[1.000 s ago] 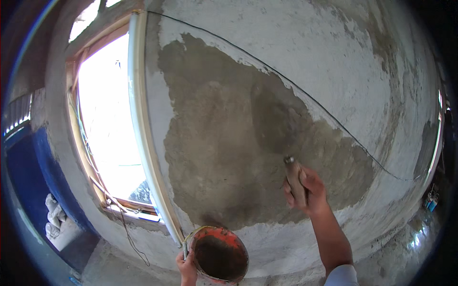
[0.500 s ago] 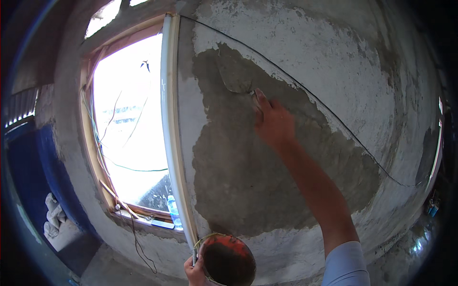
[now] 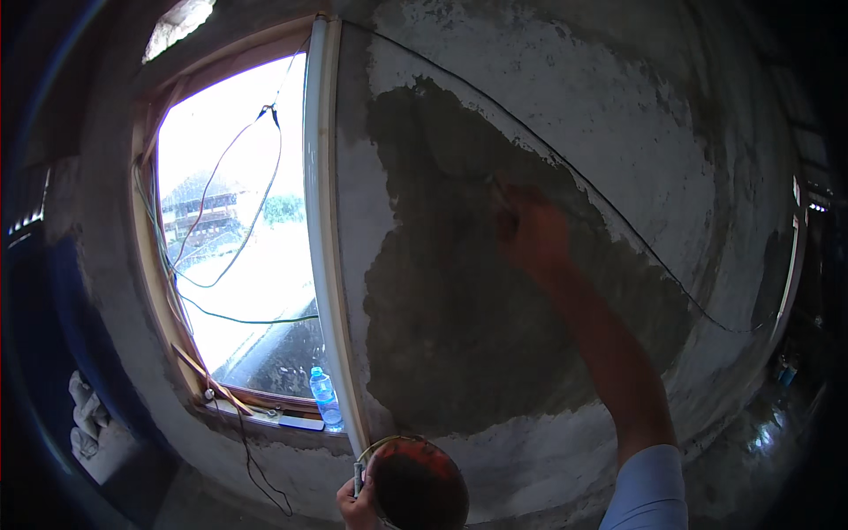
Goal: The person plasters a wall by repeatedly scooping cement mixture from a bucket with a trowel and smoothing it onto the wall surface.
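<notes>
My right hand (image 3: pixel 534 228), raised on an outstretched arm, is closed round the handle of a trowel (image 3: pixel 458 163). The trowel's blade lies against the upper part of a dark grey patch of plaster (image 3: pixel 468 344) on the wall, and its outline is dim. Down at the lower edge, my left hand (image 3: pixel 357 506) grips the left rim of a round red bowl (image 3: pixel 431 461). The bowl is dark inside, so its contents cannot be made out. A thin yellow-green strand curves along its upper rim.
Left of the patch, a white pipe (image 3: pixel 320 203) runs down beside a bright window. Loose wires (image 3: pixel 243 320) hang across the opening. On the sill stand a plastic bottle (image 3: pixel 324 397) and a flat pale object (image 3: pixel 301 424). A black cable (image 3: pixel 530 134) slants across the wall.
The view has shifted slightly, and the wall looks darker. My right hand and the trowel have moved a little right and down. The left hand keeps its hold on the bowl.
</notes>
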Action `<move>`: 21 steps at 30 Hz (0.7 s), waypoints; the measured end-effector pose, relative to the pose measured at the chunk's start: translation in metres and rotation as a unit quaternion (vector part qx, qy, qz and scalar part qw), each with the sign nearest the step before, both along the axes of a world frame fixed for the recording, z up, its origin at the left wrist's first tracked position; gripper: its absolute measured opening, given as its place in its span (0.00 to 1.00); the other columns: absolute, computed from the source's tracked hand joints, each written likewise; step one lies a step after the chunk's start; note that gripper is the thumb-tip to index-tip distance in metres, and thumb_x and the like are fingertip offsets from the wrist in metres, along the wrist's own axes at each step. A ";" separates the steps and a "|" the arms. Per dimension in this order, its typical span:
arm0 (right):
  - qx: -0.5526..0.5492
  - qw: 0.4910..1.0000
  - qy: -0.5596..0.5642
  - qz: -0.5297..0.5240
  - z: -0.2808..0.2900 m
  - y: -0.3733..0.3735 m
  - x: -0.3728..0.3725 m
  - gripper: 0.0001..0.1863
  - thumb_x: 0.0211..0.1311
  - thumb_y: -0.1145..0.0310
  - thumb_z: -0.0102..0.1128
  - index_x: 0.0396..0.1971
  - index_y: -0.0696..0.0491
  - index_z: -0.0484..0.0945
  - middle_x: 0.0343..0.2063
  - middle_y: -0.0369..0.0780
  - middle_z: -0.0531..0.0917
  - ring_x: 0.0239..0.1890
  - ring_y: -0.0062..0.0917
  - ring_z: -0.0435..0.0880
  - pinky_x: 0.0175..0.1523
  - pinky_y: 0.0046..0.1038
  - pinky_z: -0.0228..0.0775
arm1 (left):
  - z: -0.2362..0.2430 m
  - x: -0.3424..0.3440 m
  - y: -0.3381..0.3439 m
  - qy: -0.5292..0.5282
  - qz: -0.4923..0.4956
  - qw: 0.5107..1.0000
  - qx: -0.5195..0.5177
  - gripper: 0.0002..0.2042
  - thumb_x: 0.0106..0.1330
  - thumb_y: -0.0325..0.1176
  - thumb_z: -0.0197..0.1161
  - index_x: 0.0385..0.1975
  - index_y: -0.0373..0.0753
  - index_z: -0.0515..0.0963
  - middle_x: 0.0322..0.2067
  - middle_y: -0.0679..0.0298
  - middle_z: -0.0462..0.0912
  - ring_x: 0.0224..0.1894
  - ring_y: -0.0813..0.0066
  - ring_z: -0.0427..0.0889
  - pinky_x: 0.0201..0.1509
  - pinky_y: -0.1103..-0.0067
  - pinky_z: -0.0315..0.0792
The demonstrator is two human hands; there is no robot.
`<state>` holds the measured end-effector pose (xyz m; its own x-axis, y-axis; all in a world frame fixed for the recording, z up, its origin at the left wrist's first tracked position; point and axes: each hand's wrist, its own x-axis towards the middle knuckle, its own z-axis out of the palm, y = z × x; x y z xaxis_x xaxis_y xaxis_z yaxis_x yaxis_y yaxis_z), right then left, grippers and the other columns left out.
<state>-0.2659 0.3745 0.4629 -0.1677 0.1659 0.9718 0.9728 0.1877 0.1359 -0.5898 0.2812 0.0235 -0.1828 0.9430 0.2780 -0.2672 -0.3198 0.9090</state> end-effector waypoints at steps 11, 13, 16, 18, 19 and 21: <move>-0.065 0.997 -0.020 -0.027 0.035 0.005 -0.023 0.25 0.62 0.61 0.63 0.60 0.46 0.78 0.41 0.51 0.84 0.43 0.49 0.86 0.48 0.48 0.80 | -0.003 0.009 0.000 -0.023 -0.007 1.000 -0.011 0.11 0.72 0.33 0.64 0.27 0.36 0.79 0.21 0.80 0.72 0.23 0.91 0.63 0.26 0.85 0.54; -0.069 0.997 -0.029 -0.002 0.034 0.002 -0.024 0.24 0.62 0.61 0.63 0.59 0.46 0.79 0.40 0.52 0.85 0.43 0.49 0.86 0.48 0.47 0.80 | -0.009 0.008 0.001 -0.019 -0.006 1.000 -0.020 0.11 0.72 0.33 0.64 0.26 0.37 0.79 0.21 0.80 0.72 0.23 0.91 0.63 0.26 0.84 0.54; -0.045 0.993 0.011 0.110 0.051 0.005 -0.026 0.24 0.61 0.59 0.65 0.57 0.47 0.80 0.37 0.51 0.86 0.43 0.49 0.87 0.48 0.48 0.80 | 0.003 0.013 -0.004 0.002 -0.011 1.000 -0.014 0.12 0.72 0.33 0.64 0.24 0.38 0.77 0.21 0.80 0.71 0.23 0.91 0.63 0.26 0.84 0.55; 0.004 0.999 0.023 0.040 0.067 0.009 -0.037 0.22 0.62 0.60 0.63 0.55 0.50 0.81 0.33 0.51 0.86 0.43 0.47 0.87 0.48 0.47 0.80 | 0.007 0.019 -0.007 0.001 0.002 1.000 -0.021 0.12 0.71 0.33 0.65 0.24 0.38 0.76 0.20 0.80 0.70 0.23 0.91 0.62 0.26 0.84 0.54; 0.004 0.999 0.023 0.043 0.075 0.009 -0.043 0.22 0.62 0.60 0.63 0.55 0.50 0.81 0.33 0.51 0.86 0.43 0.47 0.87 0.48 0.47 0.80 | 0.008 0.020 -0.009 0.003 0.014 0.999 -0.029 0.13 0.71 0.34 0.65 0.23 0.39 0.76 0.20 0.80 0.69 0.23 0.91 0.62 0.26 0.84 0.53; -0.067 0.997 -0.002 -0.046 0.091 0.001 -0.058 0.23 0.62 0.62 0.61 0.57 0.51 0.79 0.37 0.50 0.86 0.44 0.47 0.87 0.48 0.46 0.81 | -0.011 0.014 -0.003 0.006 0.006 1.000 -0.029 0.08 0.72 0.33 0.63 0.30 0.39 0.79 0.22 0.77 0.72 0.22 0.88 0.65 0.24 0.83 0.58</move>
<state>-0.3241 0.3759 0.5535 -0.1495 0.3085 0.9394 0.9862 0.1150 0.1192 -0.5757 0.2779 0.0122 -0.1904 0.9557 0.2243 -0.2527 -0.2685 0.9295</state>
